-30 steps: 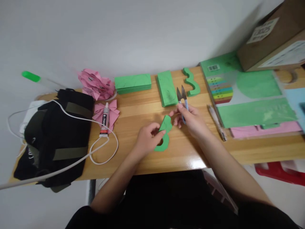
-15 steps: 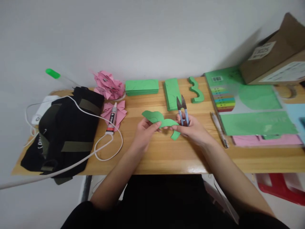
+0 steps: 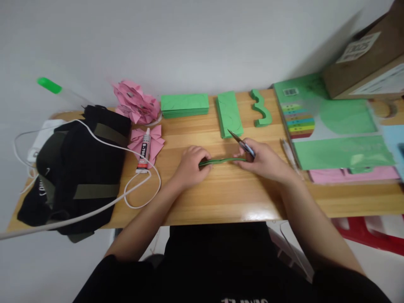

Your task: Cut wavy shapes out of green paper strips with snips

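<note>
A thin layered piece of green paper (image 3: 221, 160) is stretched between my two hands, turned edge-on above the table. My left hand (image 3: 193, 165) is closed on its left end, pinching it between thumb and fingers. The other end is pinched by my right hand (image 3: 260, 158), which also keeps a pair of thread snips (image 3: 244, 146) against the palm, blades pointing up and left. Just beyond lie a green paper stack (image 3: 229, 113) with drawn lines, a second green stack (image 3: 184, 105) and a wavy cut green stack (image 3: 261, 110).
To the left are a black bag (image 3: 85, 168), a white cable (image 3: 139, 181), a glue tube (image 3: 144, 150) on pink folded paper (image 3: 158, 141), and a pink paper flower (image 3: 135, 101). On the right are a pen (image 3: 289, 153), a green paper pack (image 3: 344, 147) and a cardboard box (image 3: 362, 59).
The green paper has turned from showing its wavy face to edge-on. The snips have tilted leftward in my right hand. The whole view has shifted slightly.
</note>
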Demonstrator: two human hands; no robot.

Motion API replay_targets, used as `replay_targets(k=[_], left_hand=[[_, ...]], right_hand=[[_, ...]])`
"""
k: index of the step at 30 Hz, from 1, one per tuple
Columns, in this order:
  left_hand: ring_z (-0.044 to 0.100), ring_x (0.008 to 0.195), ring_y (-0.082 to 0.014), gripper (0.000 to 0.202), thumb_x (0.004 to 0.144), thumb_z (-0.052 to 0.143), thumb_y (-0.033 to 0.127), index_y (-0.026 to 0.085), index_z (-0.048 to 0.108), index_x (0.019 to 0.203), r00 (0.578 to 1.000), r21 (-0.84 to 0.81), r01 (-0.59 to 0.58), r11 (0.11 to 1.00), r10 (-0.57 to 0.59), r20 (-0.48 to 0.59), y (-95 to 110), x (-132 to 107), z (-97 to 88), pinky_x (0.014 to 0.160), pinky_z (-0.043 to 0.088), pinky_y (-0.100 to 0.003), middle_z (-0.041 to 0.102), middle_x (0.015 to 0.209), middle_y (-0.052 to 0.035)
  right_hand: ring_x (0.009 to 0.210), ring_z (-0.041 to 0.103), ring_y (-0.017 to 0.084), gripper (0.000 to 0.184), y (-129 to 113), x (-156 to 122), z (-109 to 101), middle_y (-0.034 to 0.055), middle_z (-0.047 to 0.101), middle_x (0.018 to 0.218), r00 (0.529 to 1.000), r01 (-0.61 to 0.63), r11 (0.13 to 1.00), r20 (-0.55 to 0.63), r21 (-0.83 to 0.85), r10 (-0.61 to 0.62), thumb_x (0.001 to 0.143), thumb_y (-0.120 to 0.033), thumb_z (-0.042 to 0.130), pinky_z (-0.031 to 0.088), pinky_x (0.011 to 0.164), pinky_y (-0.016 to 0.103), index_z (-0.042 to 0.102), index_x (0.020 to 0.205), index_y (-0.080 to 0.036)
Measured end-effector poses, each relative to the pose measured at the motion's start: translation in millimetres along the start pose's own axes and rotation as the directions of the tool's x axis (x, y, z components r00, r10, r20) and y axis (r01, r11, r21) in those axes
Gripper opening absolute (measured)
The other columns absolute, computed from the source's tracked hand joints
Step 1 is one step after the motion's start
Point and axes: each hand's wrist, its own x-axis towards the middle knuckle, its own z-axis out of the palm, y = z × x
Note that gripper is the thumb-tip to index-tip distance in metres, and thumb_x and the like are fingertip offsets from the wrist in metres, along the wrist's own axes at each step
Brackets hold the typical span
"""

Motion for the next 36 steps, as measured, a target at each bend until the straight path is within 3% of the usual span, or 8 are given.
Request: replay_targets(k=[8,17,25,29,36], left_hand=[[0.058,0.093,-0.023,0.005,0.085,0.061,0.02,0.019,0.066,0.088,0.993,0.137,-0.116,0.984,0.112,0.032,-3,-1,11.2,0.086,0.04,-0.04,0.071,0.092,-0.0062],[0.061,0.088,-0.0205,0.011,0.093,0.059,0.023,0.017,0.067,0.088,0.976,0.147,-0.214,0.966,0.216,0.002,-5,-4,11.8,0.083,0.043,-0.037,0.072,0.089,-0.0062],[0.06,0.085,-0.02,0.009,0.091,0.062,0.022,0.017,0.067,0.086,0.971,0.161,-0.237,0.958,0.239,0.006,-6,-4,12.4,0.08,0.043,-0.036,0.071,0.085,-0.0051],[0.06,0.084,-0.0198,0.007,0.09,0.064,0.022,0.017,0.067,0.086,0.97,0.174,-0.241,0.955,0.241,0.018,-5,-4,12.7,0.079,0.042,-0.035,0.071,0.085,-0.0044],[0.059,0.086,-0.0207,0.014,0.094,0.06,0.026,0.018,0.071,0.091,0.965,0.237,-0.261,0.936,0.255,0.054,-4,-4,13.7,0.08,0.041,-0.036,0.071,0.089,-0.0058]], right_hand=[[0.065,0.057,0.019,0.021,8,-2,0,-0.0004,0.061,0.071,0.999,0.013,0.998,0.032,-0.058,-0.011,0.075,-0.03,0.07,0.044,0.062,0.03,0.05,0.079,-0.024],[0.058,0.046,0.014,0.02,6,-3,-1,-0.0045,0.049,0.064,0.998,0.01,0.995,0.066,-0.101,-0.004,0.078,-0.026,0.068,0.035,0.055,0.026,0.049,0.077,-0.023],[0.056,0.043,0.013,0.019,3,-3,-2,-0.0052,0.047,0.064,0.995,0.007,0.994,0.095,-0.105,0.003,0.078,-0.026,0.068,0.036,0.056,0.026,0.049,0.076,-0.023],[0.061,0.048,0.015,0.018,2,-4,-4,-0.0029,0.052,0.068,0.995,0.0,0.996,0.102,-0.093,0.009,0.078,-0.026,0.067,0.039,0.058,0.027,0.05,0.077,-0.023],[0.058,0.045,0.014,0.017,-1,-3,-3,-0.0037,0.052,0.066,0.992,0.016,0.998,0.128,-0.062,-0.008,0.078,-0.024,0.066,0.037,0.056,0.027,0.048,0.075,-0.023]])
